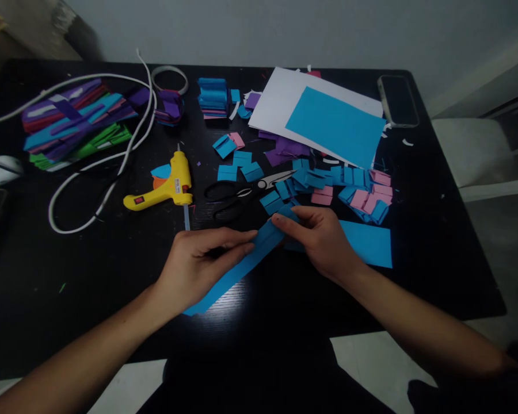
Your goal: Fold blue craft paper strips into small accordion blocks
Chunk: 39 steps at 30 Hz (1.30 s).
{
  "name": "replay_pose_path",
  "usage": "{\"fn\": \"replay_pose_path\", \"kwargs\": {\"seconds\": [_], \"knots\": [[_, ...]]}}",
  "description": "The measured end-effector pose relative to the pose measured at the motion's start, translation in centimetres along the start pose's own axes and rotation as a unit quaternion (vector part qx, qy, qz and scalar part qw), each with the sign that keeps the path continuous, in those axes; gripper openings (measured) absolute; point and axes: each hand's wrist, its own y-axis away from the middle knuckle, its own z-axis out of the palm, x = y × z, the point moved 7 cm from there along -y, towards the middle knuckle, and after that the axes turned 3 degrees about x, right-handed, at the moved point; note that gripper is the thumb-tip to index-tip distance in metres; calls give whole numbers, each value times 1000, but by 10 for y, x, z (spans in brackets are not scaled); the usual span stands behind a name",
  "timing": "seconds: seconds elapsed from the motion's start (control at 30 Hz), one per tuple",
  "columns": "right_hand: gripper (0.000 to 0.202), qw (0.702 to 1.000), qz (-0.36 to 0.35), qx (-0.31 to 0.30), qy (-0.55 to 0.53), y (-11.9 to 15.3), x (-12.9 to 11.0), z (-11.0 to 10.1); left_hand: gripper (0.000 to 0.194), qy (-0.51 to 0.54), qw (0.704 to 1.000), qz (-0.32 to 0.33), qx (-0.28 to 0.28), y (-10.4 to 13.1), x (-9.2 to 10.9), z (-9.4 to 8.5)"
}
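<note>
Between my two hands runs a long blue paper strip (pixel 237 276), slanting from lower left to upper right above the black table. My left hand (pixel 207 259) pinches it near the middle, thumb and fingers closed on its edge. At the upper end my right hand (pixel 322 236) grips the strip between thumb and forefinger. Small folded blue and pink paper pieces (pixel 322 195) lie just beyond my right hand. A wider blue paper piece (pixel 369 244) rests partly under that hand. Black-handled scissors (pixel 246 190) lie beyond the strip, blades pointing right.
A yellow glue gun (pixel 168 187) lies left of the scissors. A white cable (pixel 129 149) loops over bundles of coloured paper strips (pixel 75 123). White and blue sheets (pixel 334 123) are stacked at the back right, beside a phone (pixel 397 100). A white mouse (pixel 2 171) sits far left.
</note>
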Motion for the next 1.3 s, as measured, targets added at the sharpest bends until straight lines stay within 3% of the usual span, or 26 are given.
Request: {"fn": "replay_pose_path", "kwargs": {"seconds": [0.33, 0.43, 0.67, 0.83, 0.97, 1.2, 1.3], "knots": [[27, 999, -23, -20, 44, 3, -3, 8, 16, 58, 990, -122, -45, -2, -12, 10], [25, 997, -31, -25, 59, 4, -6, 10, 13, 59, 988, -121, -73, -2, -13, 12], [28, 998, 4, -62, -25, 3, 2, 12, 13, 82, 984, -128, -90, -1, -14, 13], [40, 994, 15, -76, -79, 4, 0, 16, 13, 101, 983, -137, -68, -1, -15, 12], [26, 997, 31, -65, -40, 6, 1, 18, 14, 108, 983, -141, -47, -2, -14, 11], [36, 996, 26, -39, -73, 6, 10, 20, 13, 140, 969, -158, -128, -2, -14, 21], [40, 995, 27, -31, -86, 6, 12, 21, 14, 144, 969, -156, -125, -3, -15, 19]]}}
